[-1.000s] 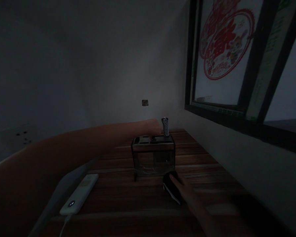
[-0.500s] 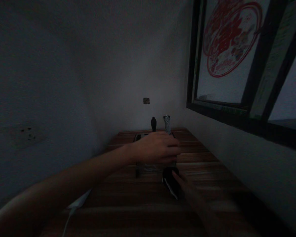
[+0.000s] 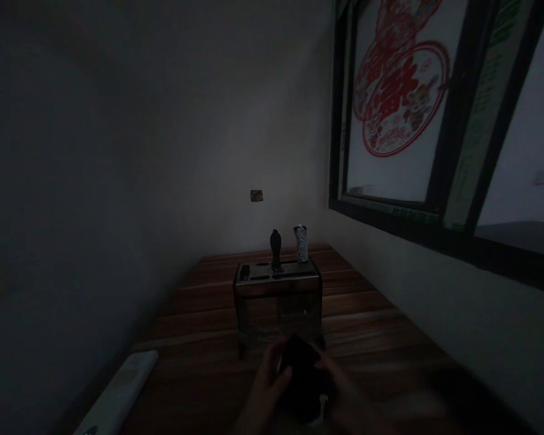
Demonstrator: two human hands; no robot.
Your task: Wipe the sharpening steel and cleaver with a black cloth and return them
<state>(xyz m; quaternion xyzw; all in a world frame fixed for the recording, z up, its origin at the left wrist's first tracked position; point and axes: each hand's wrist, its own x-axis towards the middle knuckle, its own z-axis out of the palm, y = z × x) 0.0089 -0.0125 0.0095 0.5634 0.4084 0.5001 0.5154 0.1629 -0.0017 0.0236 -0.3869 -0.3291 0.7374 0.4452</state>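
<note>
Left hand (image 3: 266,385) and right hand (image 3: 341,385) clasp a black item (image 3: 303,377) from both sides, near the box (image 3: 259,289) on the desk (image 3: 194,365); even pressure should steady it.

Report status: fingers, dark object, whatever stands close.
Left fingers, right fingers: both on dark object. Its details lost in gloom. Box just beyond; contact unclear. White device off to left.

V. dim light. Grey wall (image 3: 236,121) w/ sm. dk patch (image 3: 256,196); brown striped wood table (image 3: 372,329) below. On R, dk-framed window (image 3: 453,139) w/ red decal (image 3: 394,96).
</note>
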